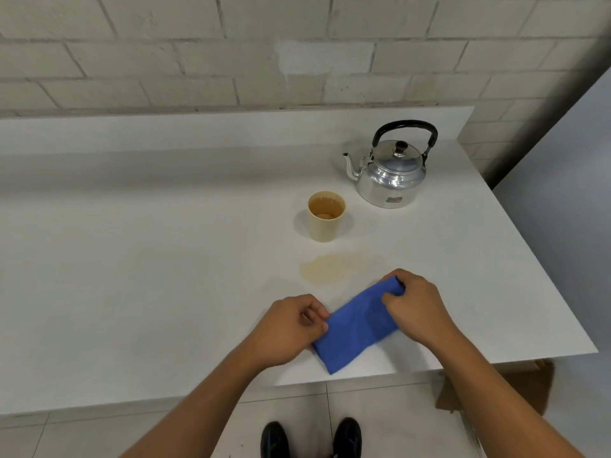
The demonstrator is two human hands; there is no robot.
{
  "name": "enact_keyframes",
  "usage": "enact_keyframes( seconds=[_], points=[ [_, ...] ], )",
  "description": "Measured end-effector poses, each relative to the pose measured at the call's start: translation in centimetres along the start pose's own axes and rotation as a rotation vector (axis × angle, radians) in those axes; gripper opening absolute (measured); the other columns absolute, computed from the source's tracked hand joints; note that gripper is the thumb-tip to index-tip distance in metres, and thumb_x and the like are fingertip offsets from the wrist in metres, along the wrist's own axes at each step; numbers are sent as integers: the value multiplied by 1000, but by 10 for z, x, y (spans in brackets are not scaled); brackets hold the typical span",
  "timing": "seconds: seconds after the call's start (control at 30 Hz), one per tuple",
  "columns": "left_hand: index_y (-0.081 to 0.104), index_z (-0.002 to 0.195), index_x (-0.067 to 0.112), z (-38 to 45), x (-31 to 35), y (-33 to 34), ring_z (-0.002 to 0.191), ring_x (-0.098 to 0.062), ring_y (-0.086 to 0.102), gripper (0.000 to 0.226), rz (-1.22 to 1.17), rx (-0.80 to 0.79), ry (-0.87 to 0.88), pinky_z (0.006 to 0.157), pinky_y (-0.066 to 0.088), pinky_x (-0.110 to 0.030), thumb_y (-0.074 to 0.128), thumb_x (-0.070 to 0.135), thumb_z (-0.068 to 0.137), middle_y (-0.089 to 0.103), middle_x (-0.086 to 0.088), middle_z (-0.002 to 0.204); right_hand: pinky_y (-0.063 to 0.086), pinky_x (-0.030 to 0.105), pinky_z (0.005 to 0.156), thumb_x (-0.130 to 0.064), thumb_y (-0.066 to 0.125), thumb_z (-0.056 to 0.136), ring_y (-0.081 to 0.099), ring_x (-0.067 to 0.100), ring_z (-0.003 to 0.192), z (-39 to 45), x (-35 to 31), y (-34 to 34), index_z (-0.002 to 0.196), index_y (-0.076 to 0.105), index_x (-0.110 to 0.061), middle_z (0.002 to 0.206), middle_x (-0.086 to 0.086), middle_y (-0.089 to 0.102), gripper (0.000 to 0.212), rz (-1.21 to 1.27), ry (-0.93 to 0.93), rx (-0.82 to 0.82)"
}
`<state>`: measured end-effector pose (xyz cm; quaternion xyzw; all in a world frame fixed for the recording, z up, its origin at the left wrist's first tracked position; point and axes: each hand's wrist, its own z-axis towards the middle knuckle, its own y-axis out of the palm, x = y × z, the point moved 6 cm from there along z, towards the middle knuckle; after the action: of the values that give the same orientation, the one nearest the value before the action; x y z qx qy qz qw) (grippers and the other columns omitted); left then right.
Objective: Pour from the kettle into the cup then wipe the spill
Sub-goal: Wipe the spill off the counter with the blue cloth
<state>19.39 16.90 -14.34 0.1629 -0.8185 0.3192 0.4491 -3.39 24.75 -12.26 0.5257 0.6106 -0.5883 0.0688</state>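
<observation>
A shiny metal kettle [390, 175] with a black handle stands upright at the back right of the white table [132, 259], spout pointing left. In front of it a cream cup [326, 215] holds brownish liquid. A pale brown spill [330, 269] lies on the table just in front of the cup. A folded blue cloth [357, 325] rests on the table near the front edge, below the spill. My left hand [291, 325] pinches the cloth's left end. My right hand [413, 305] grips its far right end.
A pale brick wall rises behind the table's raised back edge. A grey panel [568, 193] stands to the right of the table. A brown cardboard box [529, 385] sits on the tiled floor under the table's right corner. Black shoes [310, 439] show below.
</observation>
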Motion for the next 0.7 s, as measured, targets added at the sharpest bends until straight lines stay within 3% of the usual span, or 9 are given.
enact_keyframes(
  seconds=[0.07,0.17,0.27,0.37,0.47,0.57,0.63,0.7],
  points=[
    [75,97,26,4,6,9,74,1,69,13,61,35,54,70,54,-12,69,15,93,75,9,87,52,35,57,-4,53,78,64,26,69,6,8,-11,86,63,-16,79,12,69,18,-62,-3,25],
    [75,105,23,5,12,4,85,-4,67,15,215,123,171,76,48,-9,68,15,95,73,9,98,59,44,68,-5,56,79,65,28,80,13,8,-22,99,65,-16,90,8,71,24,-147,-47,72],
    [73,120,17,3,8,-17,110,-11,63,24,473,251,339,97,46,-19,69,15,96,69,2,121,51,43,88,-9,59,81,53,28,108,10,0,-25,128,60,-13,119,9,64,47,-332,-136,219],
    [62,142,18,0,-10,-41,138,-22,53,45,605,345,334,113,43,-36,68,28,98,58,-2,148,48,42,87,-21,61,83,50,30,109,-9,-5,-12,135,56,-12,121,11,61,53,-435,-124,325],
    [48,154,19,-4,-32,-57,153,-21,36,63,710,360,298,120,36,-41,53,49,100,44,1,163,48,42,93,-44,58,90,48,32,118,-34,-4,23,145,46,-7,133,15,56,68,-524,-89,321],
    [43,157,21,-12,-55,-62,157,-16,27,68,747,300,288,122,35,-44,42,57,100,35,6,167,31,42,118,-64,41,95,19,33,150,-49,10,59,158,17,-3,164,18,21,91,-512,-12,203],
    [40,159,24,-16,-67,-61,159,-13,19,65,766,279,301,125,29,-43,36,57,103,29,10,170,14,39,124,-68,35,95,-3,28,155,-50,20,68,159,0,-5,169,12,-3,97,-485,-3,161],
    [37,161,26,-18,-71,-60,160,-10,14,64,784,289,312,128,23,-39,33,57,105,26,11,171,3,36,124,-62,40,97,-12,25,154,-44,30,63,159,-7,-7,168,9,-12,95,-438,-7,158]
  ],
)
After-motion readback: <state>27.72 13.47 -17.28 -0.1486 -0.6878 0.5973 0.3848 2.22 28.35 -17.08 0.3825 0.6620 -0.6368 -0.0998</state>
